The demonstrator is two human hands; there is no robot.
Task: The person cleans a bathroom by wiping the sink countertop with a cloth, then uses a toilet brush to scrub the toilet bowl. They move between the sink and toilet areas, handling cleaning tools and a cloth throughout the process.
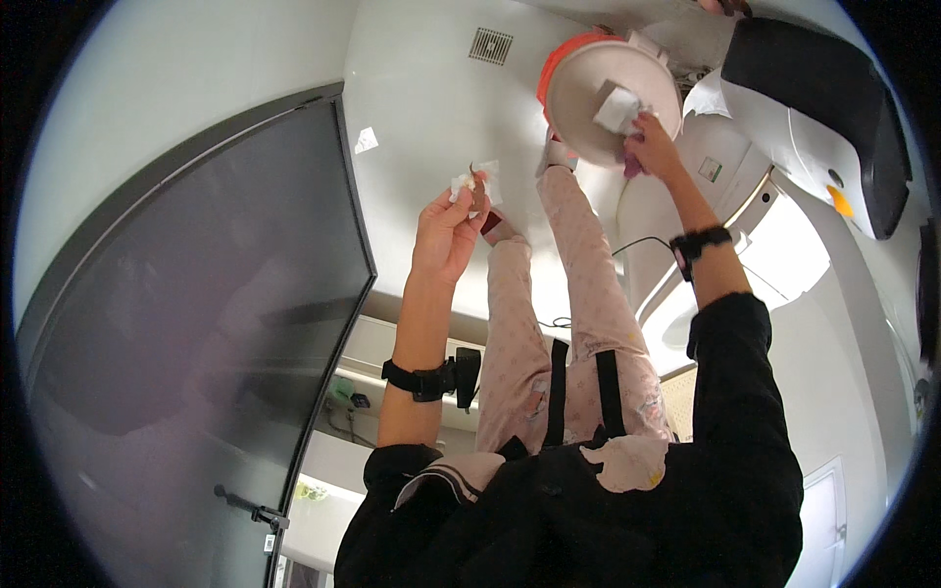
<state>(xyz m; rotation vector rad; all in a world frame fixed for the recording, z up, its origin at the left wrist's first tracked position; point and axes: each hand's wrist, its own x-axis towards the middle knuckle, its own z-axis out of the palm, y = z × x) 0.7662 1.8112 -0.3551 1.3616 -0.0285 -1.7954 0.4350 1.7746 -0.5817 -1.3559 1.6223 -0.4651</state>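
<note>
My left hand (450, 231) is raised at the centre, its fingers pinching crumpled white tissue (462, 184) together with a thin brown piece (479, 192) that I cannot identify. At the upper right, my right hand (653, 151) is over the pale round lid (577, 95) of a red-rimmed bucket or bin. Between its fingers are a white and grey paper-like piece (619, 110) and something purple (633, 163), perhaps cloth. Whether the right hand touches the lid cannot be told.
A floor drain grate (491, 46) lies left of the bin, and a white scrap (365, 140) is on the floor near the dark door (220, 294). A white appliance with a black top (816, 110) stands at the upper right. A thin cable (559, 323) runs behind my legs.
</note>
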